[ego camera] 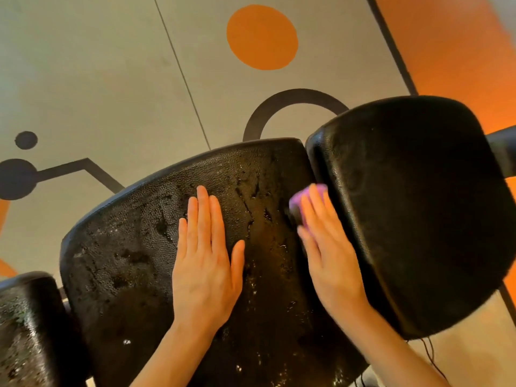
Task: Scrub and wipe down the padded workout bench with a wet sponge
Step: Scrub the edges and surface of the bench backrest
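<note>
The black padded bench (125, 261) fills the lower half of the view, its middle pad wet and streaked. My left hand (205, 263) lies flat on that pad with straight fingers. My right hand (326, 247) presses a purple sponge (300, 198) with straight fingers into the gap between the middle pad and the raised right pad (418, 208). Most of the sponge is hidden under my fingers.
A third pad (28, 325), also wet, sits at the lower left. The floor (97, 79) is grey with orange and black painted shapes. A dark bar (502, 149) sticks out behind the right pad, and a thin cable (430, 356) runs below it.
</note>
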`<action>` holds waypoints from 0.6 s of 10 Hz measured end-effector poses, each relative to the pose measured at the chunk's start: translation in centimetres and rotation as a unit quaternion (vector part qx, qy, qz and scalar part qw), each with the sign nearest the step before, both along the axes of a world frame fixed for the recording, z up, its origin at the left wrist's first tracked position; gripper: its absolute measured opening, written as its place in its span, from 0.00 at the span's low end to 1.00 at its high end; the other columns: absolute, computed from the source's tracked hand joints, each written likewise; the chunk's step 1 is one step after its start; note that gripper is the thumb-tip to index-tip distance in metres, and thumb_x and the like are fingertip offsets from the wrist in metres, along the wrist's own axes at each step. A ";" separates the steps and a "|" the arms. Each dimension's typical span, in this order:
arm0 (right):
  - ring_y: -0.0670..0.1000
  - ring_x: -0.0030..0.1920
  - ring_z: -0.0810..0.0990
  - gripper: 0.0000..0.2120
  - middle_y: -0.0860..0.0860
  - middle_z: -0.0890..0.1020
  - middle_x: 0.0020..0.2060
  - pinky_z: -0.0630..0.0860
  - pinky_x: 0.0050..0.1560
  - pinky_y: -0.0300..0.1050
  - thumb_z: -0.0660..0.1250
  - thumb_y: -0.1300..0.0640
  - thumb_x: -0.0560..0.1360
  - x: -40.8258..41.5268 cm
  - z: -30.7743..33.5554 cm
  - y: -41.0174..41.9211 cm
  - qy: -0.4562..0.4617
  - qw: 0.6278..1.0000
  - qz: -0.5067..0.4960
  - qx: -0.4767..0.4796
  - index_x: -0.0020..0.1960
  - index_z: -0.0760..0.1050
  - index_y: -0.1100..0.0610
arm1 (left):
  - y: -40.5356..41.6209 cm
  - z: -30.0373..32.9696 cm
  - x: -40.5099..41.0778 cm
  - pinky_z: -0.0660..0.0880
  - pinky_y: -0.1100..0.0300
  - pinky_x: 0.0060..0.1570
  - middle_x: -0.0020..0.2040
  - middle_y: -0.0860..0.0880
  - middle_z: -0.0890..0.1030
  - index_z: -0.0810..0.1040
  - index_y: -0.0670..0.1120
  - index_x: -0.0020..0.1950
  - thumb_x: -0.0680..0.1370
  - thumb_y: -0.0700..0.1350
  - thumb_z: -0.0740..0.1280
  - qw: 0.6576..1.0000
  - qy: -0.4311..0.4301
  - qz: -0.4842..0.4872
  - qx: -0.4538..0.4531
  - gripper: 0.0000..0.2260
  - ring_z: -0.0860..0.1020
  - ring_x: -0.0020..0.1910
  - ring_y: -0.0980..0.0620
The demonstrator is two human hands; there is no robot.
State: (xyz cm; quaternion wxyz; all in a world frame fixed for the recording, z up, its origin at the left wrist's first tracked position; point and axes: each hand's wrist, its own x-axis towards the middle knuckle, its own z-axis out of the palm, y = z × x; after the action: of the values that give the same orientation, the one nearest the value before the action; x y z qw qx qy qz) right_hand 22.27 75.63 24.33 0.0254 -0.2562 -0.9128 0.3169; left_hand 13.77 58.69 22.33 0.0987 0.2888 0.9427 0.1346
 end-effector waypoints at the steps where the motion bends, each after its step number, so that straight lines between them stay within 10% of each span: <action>1: 0.47 0.78 0.48 0.26 0.47 0.52 0.78 0.53 0.75 0.50 0.54 0.50 0.82 2.7 0.0 -0.8 -0.031 0.998 0.035 0.038 0.77 0.52 0.53 | 0.1 0.1 0.0 0.40 0.53 0.78 0.81 0.42 0.42 0.45 0.40 0.80 0.82 0.56 0.49 1.000 0.001 0.006 -0.002 0.32 0.43 0.80 0.44; 6: 0.50 0.78 0.51 0.25 0.53 0.55 0.77 0.52 0.76 0.42 0.52 0.49 0.82 -5.9 -1.4 3.1 0.013 0.999 0.041 0.021 0.77 0.55 0.57 | 0.5 0.4 0.0 0.40 0.54 0.79 0.81 0.42 0.42 0.45 0.40 0.80 0.82 0.55 0.47 1.000 0.012 0.015 -0.010 0.31 0.42 0.80 0.46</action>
State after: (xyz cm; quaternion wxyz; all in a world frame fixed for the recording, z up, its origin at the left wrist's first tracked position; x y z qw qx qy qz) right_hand 16.38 78.72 22.89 0.0292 -0.2138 -0.9286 0.3019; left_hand 13.78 59.16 22.73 0.0886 0.2756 0.9492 0.1235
